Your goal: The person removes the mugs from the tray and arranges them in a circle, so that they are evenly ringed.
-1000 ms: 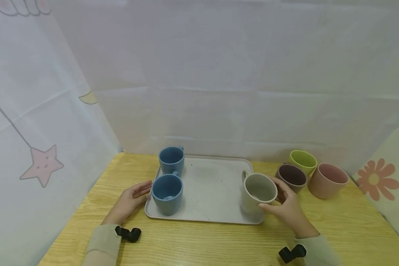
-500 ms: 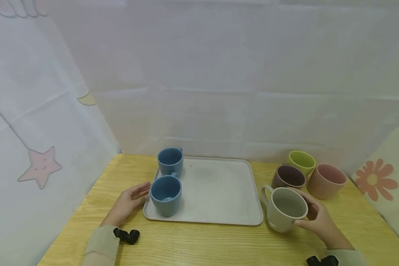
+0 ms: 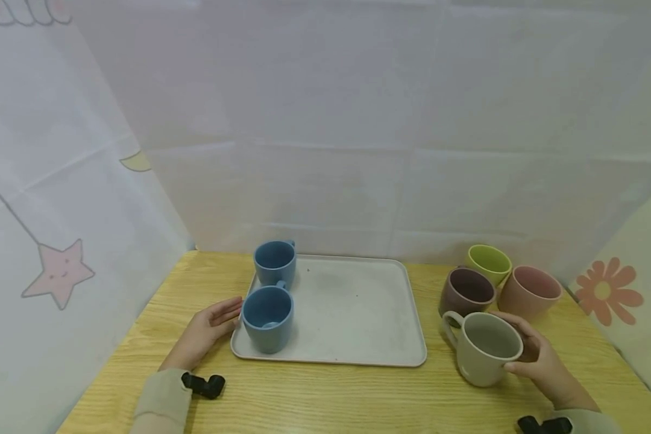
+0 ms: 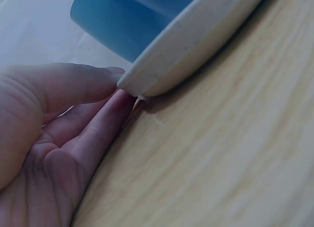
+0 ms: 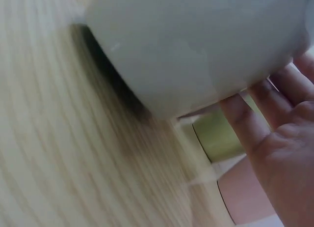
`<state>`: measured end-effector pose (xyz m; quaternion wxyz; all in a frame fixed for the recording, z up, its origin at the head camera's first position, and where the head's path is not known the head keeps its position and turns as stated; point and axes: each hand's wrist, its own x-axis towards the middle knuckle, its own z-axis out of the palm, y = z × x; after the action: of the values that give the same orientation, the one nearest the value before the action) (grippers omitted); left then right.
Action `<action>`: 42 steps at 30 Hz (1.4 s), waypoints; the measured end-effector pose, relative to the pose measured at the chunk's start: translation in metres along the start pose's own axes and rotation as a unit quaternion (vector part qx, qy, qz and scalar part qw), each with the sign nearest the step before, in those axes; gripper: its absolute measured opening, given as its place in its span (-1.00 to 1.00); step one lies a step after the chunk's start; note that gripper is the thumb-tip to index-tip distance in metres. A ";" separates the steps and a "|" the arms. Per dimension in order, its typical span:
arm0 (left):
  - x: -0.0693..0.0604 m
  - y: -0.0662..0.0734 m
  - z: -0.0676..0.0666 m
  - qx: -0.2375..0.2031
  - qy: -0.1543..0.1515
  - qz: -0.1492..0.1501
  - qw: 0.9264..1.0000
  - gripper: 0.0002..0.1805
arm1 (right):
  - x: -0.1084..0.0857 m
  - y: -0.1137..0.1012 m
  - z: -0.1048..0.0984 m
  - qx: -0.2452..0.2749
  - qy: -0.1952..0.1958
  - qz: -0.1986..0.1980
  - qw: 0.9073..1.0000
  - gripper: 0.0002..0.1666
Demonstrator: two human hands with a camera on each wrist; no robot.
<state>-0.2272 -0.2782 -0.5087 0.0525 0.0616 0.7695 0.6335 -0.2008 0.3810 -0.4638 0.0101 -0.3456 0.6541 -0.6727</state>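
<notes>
Pale mug (image 3: 478, 360) in the right hand (image 3: 544, 364), off the tray (image 3: 352, 313) toward four o'clock.
The right fingers curl round the mug's three-o'clock side, mostly hidden behind it in the head view; a dark shadow lies under its base, and whether it touches the table (image 3: 358, 401) is unclear. Its handle, at ten o'clock, overlaps the purple mug (image 3: 463, 293), which partly hides the green cup (image 3: 490, 263). The left hand (image 3: 205, 330), at the tray's nine o'clock, lays nearly straight fingers to the rim, their tips obscured there in the left wrist view.
</notes>
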 end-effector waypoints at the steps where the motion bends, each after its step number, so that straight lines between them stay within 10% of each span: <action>1: 0.000 0.000 0.000 0.000 0.001 -0.002 1.000 -0.24 | -0.001 0.000 -0.002 0.001 -0.001 0.002 1.000 -0.08; 11: -0.006 -0.001 0.002 0.005 0.013 -0.017 1.000 -0.27 | -0.005 0.012 -0.025 0.081 -0.073 -0.025 0.994 -0.10; 24: -0.006 0.001 -0.001 -0.008 0.014 -0.018 1.000 -0.26 | -0.003 0.015 -0.054 0.118 -0.144 0.059 0.981 -0.04; 42: -0.001 0.005 0.002 -0.012 0.010 -0.013 1.000 -0.29 | -0.003 0.032 -0.067 0.256 -0.140 0.066 0.954 -0.31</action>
<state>-0.2255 -0.2755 -0.5042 0.0536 0.0444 0.7631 0.6425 -0.2450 0.4360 -0.4874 0.2344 -0.3780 0.4736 -0.7602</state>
